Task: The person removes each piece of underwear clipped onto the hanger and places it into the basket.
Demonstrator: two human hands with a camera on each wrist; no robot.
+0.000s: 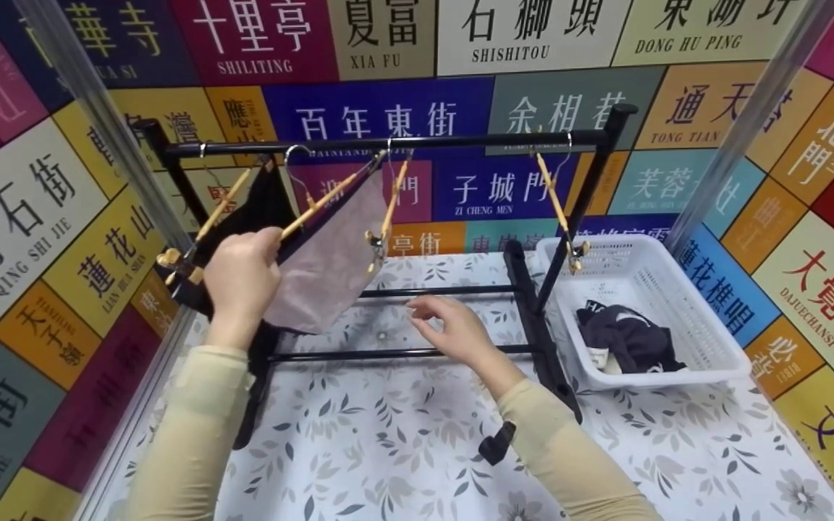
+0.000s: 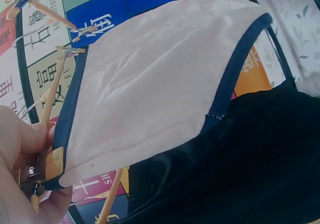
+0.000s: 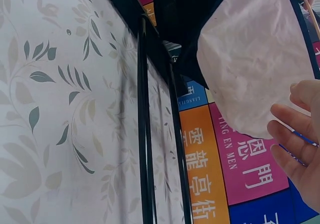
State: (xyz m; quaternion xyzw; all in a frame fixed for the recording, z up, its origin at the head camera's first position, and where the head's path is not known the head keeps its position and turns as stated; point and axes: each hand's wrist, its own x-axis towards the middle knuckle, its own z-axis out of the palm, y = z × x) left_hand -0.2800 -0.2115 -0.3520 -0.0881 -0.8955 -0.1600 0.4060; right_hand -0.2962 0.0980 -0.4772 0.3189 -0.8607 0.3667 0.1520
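Note:
My left hand grips the near end of a wooden clip hanger hooked on the black rack's top bar. Thumb and fingers close around its rod and clip in the left wrist view. Pale pink briefs with dark navy trim hang from this hanger, their waist edge held at the clips. My right hand is to the right of the briefs, fingers loosely bent and holding nothing. In the right wrist view its fingertips overlap the edge of the pink cloth. A black garment hangs on the hanger to the left.
Two bare clip hangers hang further right, one near the rack's right post. A white plastic basket with dark clothes stands at right. Black lower bars cross above the leaf-patterned tabletop. Sign-covered walls surround the table.

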